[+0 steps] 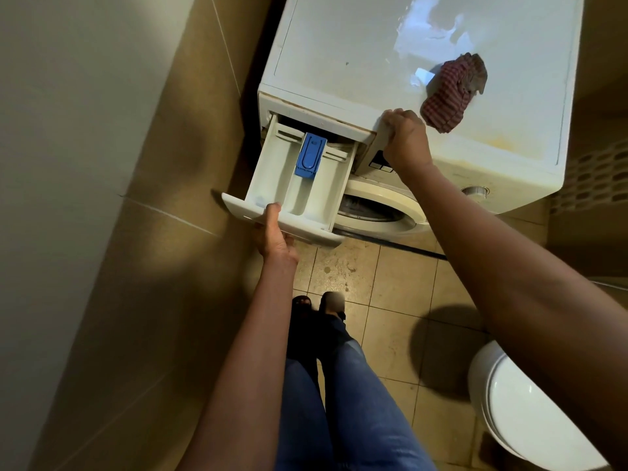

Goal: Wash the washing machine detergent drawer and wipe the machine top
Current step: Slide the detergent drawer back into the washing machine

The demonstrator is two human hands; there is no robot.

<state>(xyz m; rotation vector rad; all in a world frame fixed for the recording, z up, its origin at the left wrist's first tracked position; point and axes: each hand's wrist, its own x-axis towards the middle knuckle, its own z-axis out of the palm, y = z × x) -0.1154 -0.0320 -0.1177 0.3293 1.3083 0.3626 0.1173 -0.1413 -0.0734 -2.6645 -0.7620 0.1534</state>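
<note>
Beige-tiled bathroom, and the white plastic detergent drawer (299, 188) with its blue insert (310, 154) sticks well out of the white washing machine (356, 62), long axis running toward the left hand (273, 236) gripping its front lip, right hand (406, 141) curled over the machine's top edge.

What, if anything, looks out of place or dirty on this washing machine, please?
The detergent drawer hangs far out, gripped at its front by the left hand. A crumpled checked cloth lies on the machine top, near wet patches and yellowish staining by the front right edge. The right hand grips the machine top's front edge.
</note>
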